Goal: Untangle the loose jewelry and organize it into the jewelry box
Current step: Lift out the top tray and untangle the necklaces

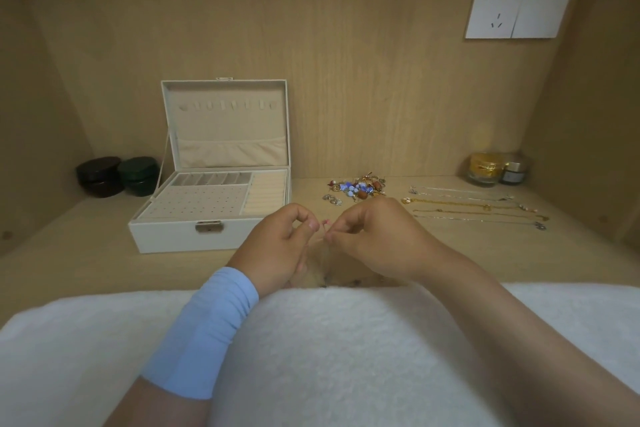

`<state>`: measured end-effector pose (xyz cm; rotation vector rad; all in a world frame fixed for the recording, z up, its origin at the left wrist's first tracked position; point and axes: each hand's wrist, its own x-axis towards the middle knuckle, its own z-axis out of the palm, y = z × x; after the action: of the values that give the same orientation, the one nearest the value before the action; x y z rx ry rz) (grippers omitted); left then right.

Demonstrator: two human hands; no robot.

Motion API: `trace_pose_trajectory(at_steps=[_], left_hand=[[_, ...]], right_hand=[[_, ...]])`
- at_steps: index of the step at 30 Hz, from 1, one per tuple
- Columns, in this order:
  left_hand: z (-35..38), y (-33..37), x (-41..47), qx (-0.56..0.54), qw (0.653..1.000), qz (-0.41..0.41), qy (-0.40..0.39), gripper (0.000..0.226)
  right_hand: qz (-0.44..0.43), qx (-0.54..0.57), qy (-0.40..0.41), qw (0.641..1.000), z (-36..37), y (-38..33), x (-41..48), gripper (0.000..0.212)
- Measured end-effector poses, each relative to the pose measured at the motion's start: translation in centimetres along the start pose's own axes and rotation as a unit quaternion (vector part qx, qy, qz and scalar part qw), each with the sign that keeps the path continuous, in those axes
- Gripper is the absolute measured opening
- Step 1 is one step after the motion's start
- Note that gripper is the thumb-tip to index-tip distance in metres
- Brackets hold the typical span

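A white jewelry box (166,236) stands open at the left, its lid upright and its tray of slots and holes showing. My left hand (280,246) and my right hand (377,239) meet in front of it, each pinching a thin pale chain (320,242) that hangs blurred between them down toward the table edge. A tangled heap of beads and earrings (358,189) lies behind my hands. Several necklaces (474,208) lie stretched out in rows to the right.
Two dark round cases (117,175) sit left of the box. A gold jar (485,168) and a small dark jar (514,173) stand at the back right. A white fluffy cloth (346,350) covers the foreground. Wooden walls enclose the niche; a wall socket (517,10) is upper right.
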<state>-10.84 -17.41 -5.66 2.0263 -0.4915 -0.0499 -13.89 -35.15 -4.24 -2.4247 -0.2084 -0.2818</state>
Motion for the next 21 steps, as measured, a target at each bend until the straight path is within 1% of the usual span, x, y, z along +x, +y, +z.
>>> trace_pose_trajectory(at_steps=[2,3,4,5,6,9,11,12,14,16,19,20,21], left_hand=[[-0.3,0.3,0.5,0.036,0.999,0.008,0.006,0.016],[-0.5,0.6,0.8,0.058,0.998,0.017,0.009,0.016],[-0.7,0.9,1.1,0.085,0.996,0.025,0.009,0.016],[-0.9,1.3,1.4,0.110,0.994,0.028,0.007,0.016],[-1.1,1.6,1.7,0.131,0.991,0.027,0.003,0.016],[-1.4,2.2,2.3,0.163,0.986,0.020,-0.013,0.014],[-1.5,2.1,2.5,0.146,0.989,0.019,-0.020,0.010],[-1.5,2.0,2.5,0.134,0.991,0.021,-0.021,0.009],[-1.4,1.7,2.4,0.128,0.991,0.034,-0.019,0.014],[-1.4,1.5,2.4,0.153,0.987,0.051,-0.007,0.020],[-1.5,1.0,2.8,0.202,0.978,0.054,0.007,0.031],[-1.5,0.8,2.9,0.212,0.976,0.052,0.007,0.035],[-1.5,0.7,3.0,0.218,0.975,0.048,0.006,0.037]], right_hand=[[-0.017,-0.079,0.012,0.997,-0.8,-0.4,0.5,0.020],[-0.022,-0.100,0.018,0.995,-1.2,-0.6,0.8,0.020],[-0.022,-0.094,0.017,0.995,-1.6,-0.6,1.1,0.020],[-0.019,-0.056,0.009,0.998,-1.9,-0.6,1.6,0.019],[-0.013,0.004,-0.001,1.000,-2.1,-0.7,2.0,0.018],[0.026,0.167,-0.008,0.986,-2.5,-0.3,2.9,0.017],[0.064,0.269,-0.013,0.961,-2.5,0.0,3.2,0.021],[0.083,0.327,-0.016,0.941,-2.5,0.2,3.2,0.023],[0.122,0.426,-0.007,0.897,-2.4,0.7,3.3,0.023],[0.145,0.477,0.007,0.867,-2.2,1.3,3.3,0.021],[0.152,0.533,0.007,0.832,-2.0,2.2,3.6,0.020],[0.158,0.534,0.008,0.831,-2.0,2.4,3.7,0.020],[0.167,0.516,0.009,0.840,-2.0,2.6,3.8,0.019]])
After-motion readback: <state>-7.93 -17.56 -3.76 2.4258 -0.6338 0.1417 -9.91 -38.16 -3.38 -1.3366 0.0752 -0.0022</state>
